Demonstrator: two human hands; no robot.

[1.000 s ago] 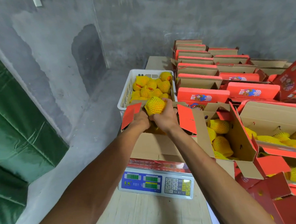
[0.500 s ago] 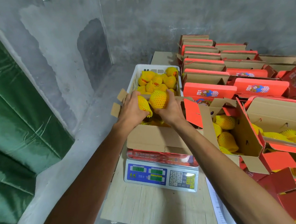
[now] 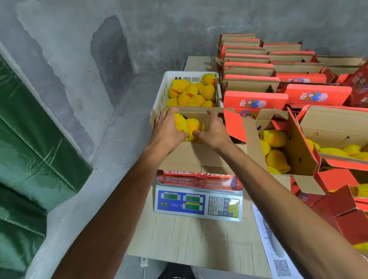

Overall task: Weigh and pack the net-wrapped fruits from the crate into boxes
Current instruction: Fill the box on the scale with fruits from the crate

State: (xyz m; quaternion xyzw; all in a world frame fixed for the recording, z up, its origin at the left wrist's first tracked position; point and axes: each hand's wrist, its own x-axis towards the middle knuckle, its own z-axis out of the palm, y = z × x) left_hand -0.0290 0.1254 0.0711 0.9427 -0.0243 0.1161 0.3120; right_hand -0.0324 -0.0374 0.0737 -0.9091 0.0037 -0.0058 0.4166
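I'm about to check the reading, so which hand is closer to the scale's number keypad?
Right. The right hand is over the box on the scale, roughly above the keypad. The left hand sits further left, above the display side.
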